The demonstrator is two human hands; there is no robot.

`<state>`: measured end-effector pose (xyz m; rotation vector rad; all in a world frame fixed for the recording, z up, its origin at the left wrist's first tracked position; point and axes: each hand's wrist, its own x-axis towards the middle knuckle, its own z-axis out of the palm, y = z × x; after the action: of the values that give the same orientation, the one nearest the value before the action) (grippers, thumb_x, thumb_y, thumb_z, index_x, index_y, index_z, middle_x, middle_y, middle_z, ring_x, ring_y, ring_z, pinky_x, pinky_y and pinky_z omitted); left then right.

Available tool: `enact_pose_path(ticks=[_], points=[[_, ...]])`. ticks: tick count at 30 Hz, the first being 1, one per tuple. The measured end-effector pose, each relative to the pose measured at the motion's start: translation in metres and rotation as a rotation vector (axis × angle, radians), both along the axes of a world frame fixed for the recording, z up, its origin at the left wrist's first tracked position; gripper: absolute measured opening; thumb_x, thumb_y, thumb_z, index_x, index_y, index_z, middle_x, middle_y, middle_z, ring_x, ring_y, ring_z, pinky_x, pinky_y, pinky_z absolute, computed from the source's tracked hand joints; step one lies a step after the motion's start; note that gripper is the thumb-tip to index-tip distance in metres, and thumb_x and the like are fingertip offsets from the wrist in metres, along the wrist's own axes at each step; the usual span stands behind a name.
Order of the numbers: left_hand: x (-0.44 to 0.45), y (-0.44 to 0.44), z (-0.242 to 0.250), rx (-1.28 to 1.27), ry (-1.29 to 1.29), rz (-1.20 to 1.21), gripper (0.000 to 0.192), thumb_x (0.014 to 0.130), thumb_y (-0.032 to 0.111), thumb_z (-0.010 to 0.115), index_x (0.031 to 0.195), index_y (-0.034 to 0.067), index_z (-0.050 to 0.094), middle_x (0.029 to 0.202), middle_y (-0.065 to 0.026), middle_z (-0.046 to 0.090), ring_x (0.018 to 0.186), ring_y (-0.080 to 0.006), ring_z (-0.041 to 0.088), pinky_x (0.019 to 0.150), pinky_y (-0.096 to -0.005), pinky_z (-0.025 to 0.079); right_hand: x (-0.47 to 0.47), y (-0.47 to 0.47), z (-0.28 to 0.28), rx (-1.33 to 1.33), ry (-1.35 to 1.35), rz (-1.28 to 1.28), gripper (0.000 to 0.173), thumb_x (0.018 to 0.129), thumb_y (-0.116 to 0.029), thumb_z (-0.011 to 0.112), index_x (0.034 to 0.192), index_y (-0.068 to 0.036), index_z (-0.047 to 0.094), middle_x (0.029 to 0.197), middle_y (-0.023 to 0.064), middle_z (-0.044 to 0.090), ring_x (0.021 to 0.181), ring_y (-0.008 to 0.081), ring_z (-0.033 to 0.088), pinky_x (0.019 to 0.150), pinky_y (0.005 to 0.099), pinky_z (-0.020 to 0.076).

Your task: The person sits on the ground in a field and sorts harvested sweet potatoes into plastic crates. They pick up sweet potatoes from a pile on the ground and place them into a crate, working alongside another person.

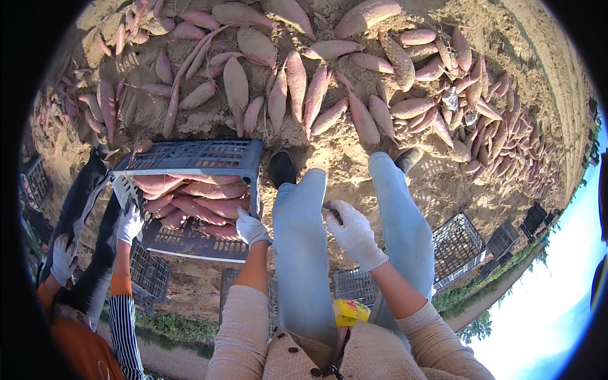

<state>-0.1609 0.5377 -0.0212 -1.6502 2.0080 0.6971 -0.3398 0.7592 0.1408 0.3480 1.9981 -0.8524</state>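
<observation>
A dark plastic crate [199,159] with slatted walls stands tilted on the soil in front of me and to my left. Several pinkish-red sweet potatoes [209,206] are heaped inside it. White-gloved, my left hand [251,228] grips the crate's right end. At the opposite end, a co-worker's gloved hand [129,223] holds the crate. My right hand [354,235], also in a white glove, hangs between my knees with its fingers loosely curled and a gap by the thumb. I see nothing held in it.
Many loose sweet potatoes [297,88] lie across the soil ahead, piling thicker at the right [503,137]. Other crates stand behind on the right [458,249] and left [149,270]. The co-worker's legs [92,242] are close on my left. A yellow packet [350,311] shows at my waist.
</observation>
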Motion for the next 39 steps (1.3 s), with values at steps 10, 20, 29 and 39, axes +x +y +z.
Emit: enact_pose_path(ticks=[10,20,29,39], points=[[0.005,-0.006,-0.004,0.065,0.396,0.278,0.06,0.105,0.044,0.038,0.059,0.007,0.051,0.052,-0.0015,0.048,0.045,-0.0135,0.041,0.045,-0.0349,0.029,-0.039,0.132,-0.273,0.587,0.318,0.375,0.086,0.076,-0.035,0.081,0.144,-0.005,0.039,0.127,0.0205,0.049,0.117,0.0404,0.053,0.093,0.0488,0.0483],[0.006,-0.014,-0.018,0.111,0.517,0.063,0.048,0.104,0.039,0.041,0.066,0.011,0.049,0.06,0.0041,0.044,0.052,-0.0114,0.038,0.05,-0.0327,0.031,-0.067,0.133,-0.283,0.343,0.513,0.299,0.078,0.067,-0.031,0.084,0.129,0.001,0.049,0.117,0.0216,0.056,0.107,0.0403,0.059,0.089,0.0464,0.0521],[0.02,-0.043,-0.014,0.425,0.456,0.137,0.049,0.104,0.047,0.042,0.082,0.008,0.064,0.061,-0.0047,0.059,0.053,-0.0213,0.057,0.053,-0.0328,0.045,-0.106,0.168,-0.233,-0.834,-0.273,-1.035,0.049,0.088,-0.055,0.063,0.112,-0.012,0.066,0.097,0.0119,0.071,0.08,0.0253,0.068,0.063,0.0416,0.0581],[-0.087,-0.032,0.129,-0.108,0.905,-0.52,0.036,0.094,0.022,0.066,0.124,0.003,0.063,0.1,-0.0111,0.068,0.087,-0.0194,0.066,0.08,-0.0321,0.052,-0.165,0.117,-0.137,-0.979,0.181,-0.891,0.058,0.092,-0.059,0.057,0.126,-0.012,0.06,0.11,0.0084,0.069,0.089,0.0252,0.066,0.069,0.0411,0.0559]])
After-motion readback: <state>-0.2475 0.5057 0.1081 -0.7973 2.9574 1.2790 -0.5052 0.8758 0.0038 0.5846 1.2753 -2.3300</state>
